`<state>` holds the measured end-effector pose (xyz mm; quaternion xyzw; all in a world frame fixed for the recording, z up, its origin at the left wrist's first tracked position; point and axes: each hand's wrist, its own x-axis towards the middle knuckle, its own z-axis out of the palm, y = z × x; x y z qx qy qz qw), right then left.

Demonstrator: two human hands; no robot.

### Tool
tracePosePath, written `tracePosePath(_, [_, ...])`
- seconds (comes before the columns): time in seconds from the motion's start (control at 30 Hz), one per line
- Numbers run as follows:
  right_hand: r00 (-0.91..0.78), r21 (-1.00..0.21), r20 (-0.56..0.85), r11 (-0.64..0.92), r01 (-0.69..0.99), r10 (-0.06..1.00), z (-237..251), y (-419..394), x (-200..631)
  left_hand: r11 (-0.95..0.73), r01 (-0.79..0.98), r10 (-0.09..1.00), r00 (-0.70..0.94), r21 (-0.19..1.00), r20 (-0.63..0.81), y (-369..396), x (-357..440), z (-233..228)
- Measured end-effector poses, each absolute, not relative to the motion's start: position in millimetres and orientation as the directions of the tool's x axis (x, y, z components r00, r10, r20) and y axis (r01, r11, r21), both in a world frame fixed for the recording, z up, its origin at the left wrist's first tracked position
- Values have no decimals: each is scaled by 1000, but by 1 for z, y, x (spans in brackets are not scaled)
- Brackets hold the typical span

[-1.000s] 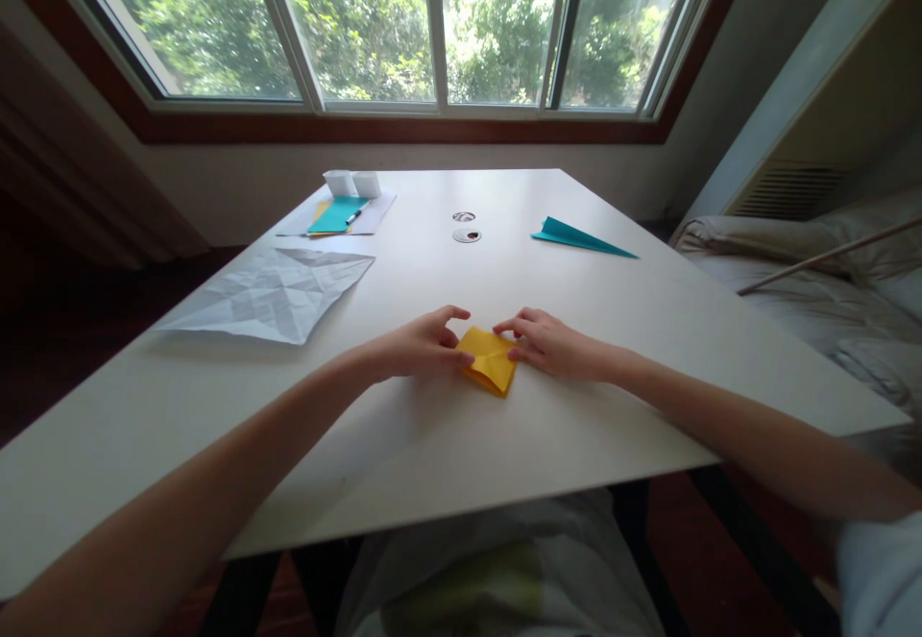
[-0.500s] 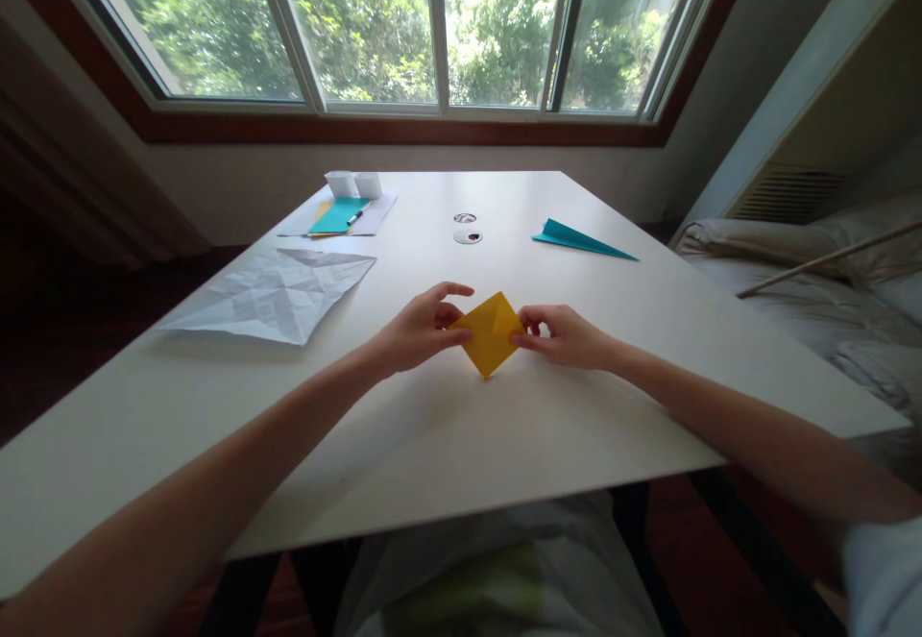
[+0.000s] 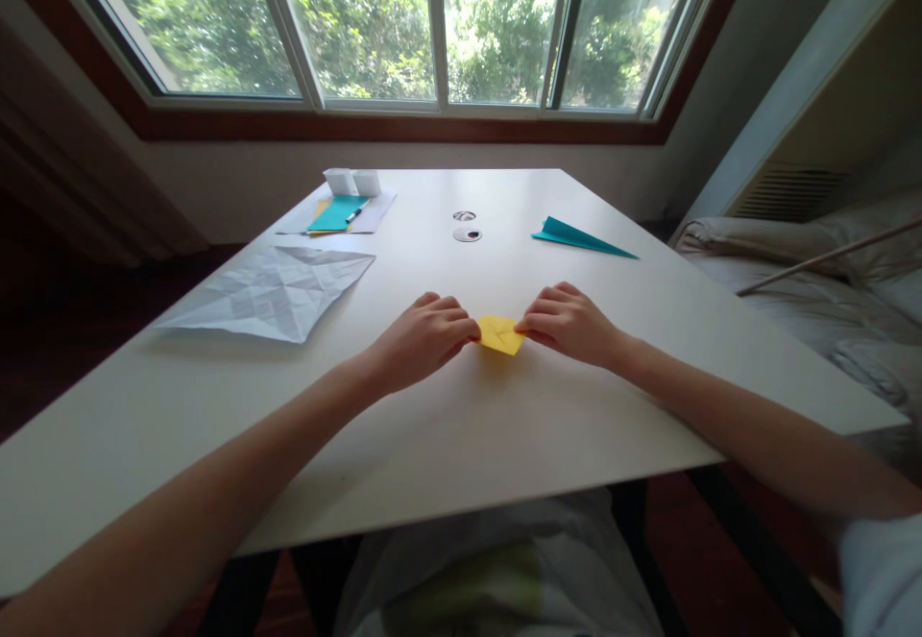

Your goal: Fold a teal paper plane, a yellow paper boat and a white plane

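A small folded yellow paper [image 3: 500,334] is held between my two hands, a little above the white table [image 3: 461,445]. My left hand [image 3: 428,337] pinches its left corner, thumb and fingers closed together. At the opposite corner, my right hand [image 3: 572,328] grips the paper in the same way. The paper is tilted with its upper face toward me, and creases show in its middle. My fingertips hide both side corners.
Left on the table lies a creased white sheet [image 3: 270,296]. Behind it are teal paper [image 3: 338,213], a pen [image 3: 356,212] and white folded boxes [image 3: 352,183]. A teal paper plane [image 3: 583,237] lies to the right, beyond my right hand. Round discs [image 3: 467,234] sit mid-table.
The yellow paper has gone from a nearly upright diamond to a flatter, tilted shape. My left fingers, spread before, have closed on its corner. Both hands have turned knuckles up.
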<state>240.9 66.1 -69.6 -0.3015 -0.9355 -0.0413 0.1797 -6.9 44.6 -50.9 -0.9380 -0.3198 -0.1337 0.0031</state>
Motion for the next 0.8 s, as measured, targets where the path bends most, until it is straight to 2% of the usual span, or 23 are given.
tracePosePath(0.07, [-774, -64, 306, 823, 564, 555, -73, 68, 239, -805, 585, 592, 784, 96, 188, 48, -9, -55])
tracePosePath(0.23, [-788, -194, 238, 822, 535, 569, -76, 69, 240, -792, 564, 597, 796, 233, 102, 53, -13, -57])
tracePosePath(0.4, [-797, -187, 242, 833, 521, 553, -72, 66, 241, -800, 557, 586, 805, 224, 95, 50, -12, -55])
tracePosePath(0.53, [-788, -216, 248, 826, 522, 563, -70, 65, 239, -768, 572, 622, 774, 287, 123, 49, -10, -57])
tracePosePath(0.63, [-728, -289, 268, 773, 564, 631, -73, 66, 237, -715, 598, 680, 716, 361, 160, 51, -8, -61])
tracePosePath(0.8, [-526, -467, 262, 583, 665, 809, -78, 66, 232, -497, 677, 856, 487, 543, 175, 59, -7, -72])
